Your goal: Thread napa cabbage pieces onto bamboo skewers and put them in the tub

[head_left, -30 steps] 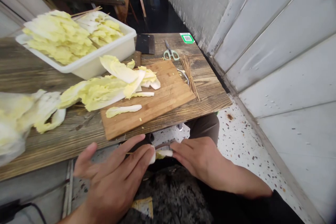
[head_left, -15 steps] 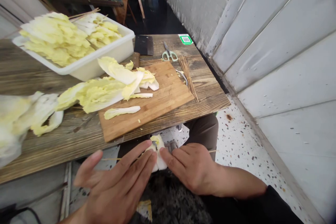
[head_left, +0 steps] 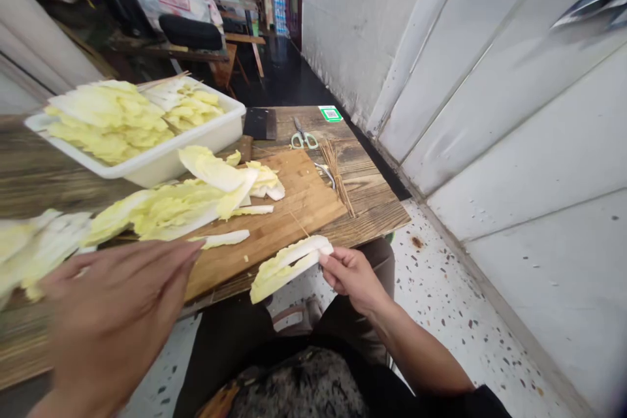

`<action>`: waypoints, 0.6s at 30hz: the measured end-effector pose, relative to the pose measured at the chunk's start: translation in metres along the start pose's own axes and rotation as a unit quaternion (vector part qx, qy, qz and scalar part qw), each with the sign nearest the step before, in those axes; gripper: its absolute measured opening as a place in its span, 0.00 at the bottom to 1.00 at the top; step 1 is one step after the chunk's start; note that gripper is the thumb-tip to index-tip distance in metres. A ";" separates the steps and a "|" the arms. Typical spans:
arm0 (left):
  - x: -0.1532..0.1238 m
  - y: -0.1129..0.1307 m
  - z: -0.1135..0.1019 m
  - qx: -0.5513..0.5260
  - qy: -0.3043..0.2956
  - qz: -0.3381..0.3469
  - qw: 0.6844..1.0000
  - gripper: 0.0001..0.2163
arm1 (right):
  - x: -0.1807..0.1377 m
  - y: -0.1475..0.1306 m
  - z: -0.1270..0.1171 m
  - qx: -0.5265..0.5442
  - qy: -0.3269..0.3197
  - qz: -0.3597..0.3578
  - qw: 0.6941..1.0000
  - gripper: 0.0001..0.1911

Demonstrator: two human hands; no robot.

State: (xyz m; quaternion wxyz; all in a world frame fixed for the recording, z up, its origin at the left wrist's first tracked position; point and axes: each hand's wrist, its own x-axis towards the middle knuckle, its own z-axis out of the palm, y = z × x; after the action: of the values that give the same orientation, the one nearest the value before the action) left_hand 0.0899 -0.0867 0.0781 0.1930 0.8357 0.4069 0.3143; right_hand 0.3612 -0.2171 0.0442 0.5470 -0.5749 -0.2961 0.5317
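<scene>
My right hand (head_left: 353,277), closed, pinches the white stem end of folded napa cabbage leaves (head_left: 289,264). The yellow leaf tips hang to the left, past the table's front edge. A thin bamboo skewer (head_left: 298,223) sticks out above the stem end. Over the table's left front, my left hand (head_left: 122,313) is blurred by motion, its fingers stretched out with nothing visible in them. Its fingertips come close to a cabbage strip (head_left: 228,239) on the wooden cutting board (head_left: 308,192). More loose cabbage leaves (head_left: 166,206) lie across the board's left side and the table.
A white tub (head_left: 196,144) piled with skewered cabbage leaves (head_left: 108,121) stands at the back left. Beyond the board lie a cleaver (head_left: 259,124) and scissors (head_left: 304,138). A bundle of skewers (head_left: 337,177) rests at the board's right. A white wall (head_left: 514,111) borders the right.
My hands have parted. The left moved off leftward over the table; the right raised the cabbage from lap level to the table edge, leaves now spread. The view has tilted up.
</scene>
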 end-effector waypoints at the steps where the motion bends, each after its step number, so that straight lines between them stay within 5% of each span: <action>1: 0.008 0.006 0.006 0.020 0.026 -0.026 0.999 0.13 | -0.001 0.002 0.000 0.013 0.004 0.003 1.000 0.27; 4: 0.023 0.022 0.020 -0.078 0.005 -0.193 0.978 0.20 | -0.006 0.007 -0.002 0.045 0.019 0.005 0.999 0.25; 7: 0.025 0.030 0.027 -0.279 -0.011 -0.322 0.905 0.27 | -0.009 0.010 -0.007 0.063 0.031 0.005 0.997 0.25; 11: 0.019 0.029 0.028 -0.373 -0.015 -0.345 0.861 0.29 | -0.010 0.011 -0.013 0.071 0.041 0.007 0.997 0.25; 18: 0.013 0.027 0.024 -0.330 -0.039 -0.301 0.894 0.24 | -0.008 0.011 -0.013 0.064 0.052 0.007 0.997 0.24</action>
State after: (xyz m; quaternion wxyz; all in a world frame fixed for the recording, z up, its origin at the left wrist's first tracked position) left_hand 0.1280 -0.0939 0.0812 0.5590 0.5727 0.5043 0.3244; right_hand 0.3683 -0.2314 0.0339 0.5937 -0.5676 -0.2283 0.5228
